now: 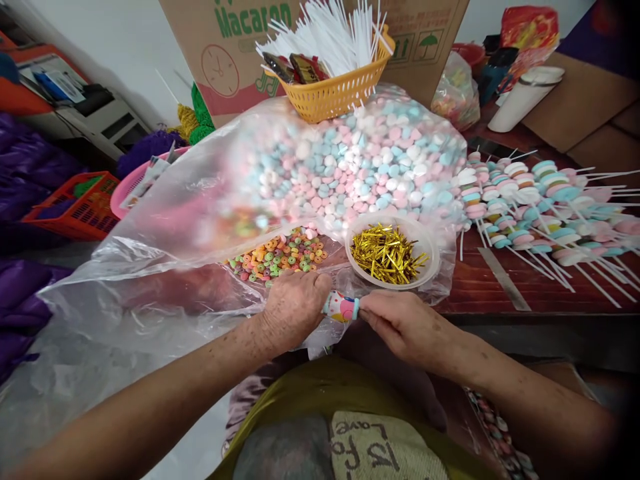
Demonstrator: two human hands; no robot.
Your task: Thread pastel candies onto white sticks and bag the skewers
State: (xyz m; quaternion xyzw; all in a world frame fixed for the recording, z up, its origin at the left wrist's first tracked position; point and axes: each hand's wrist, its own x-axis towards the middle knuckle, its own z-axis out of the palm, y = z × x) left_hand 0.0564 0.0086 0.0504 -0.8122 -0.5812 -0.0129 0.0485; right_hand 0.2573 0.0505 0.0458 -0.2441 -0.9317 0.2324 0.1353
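Observation:
My left hand (299, 308) is closed around a small printed wrapper (341, 307), white, pink and yellow with a pale blue right end. Most of its left part is hidden in the palm. At that blue end, the fingertips of my right hand (407, 327) are pinched together on it; whether they also hold a stick does not show. Just beyond both hands is a round clear tub (434, 257) of gold twist ties (385, 253). Small ring candies (283, 255) in orange, green and red lie beyond my left hand.
A large clear plastic bag (165, 227) spreads over the table with pink, white and blue candies (345, 167). Behind are a yellow basket (330, 97) of white sticks and a cardboard box (225, 40). Candy skewers (550, 207) pile up at right.

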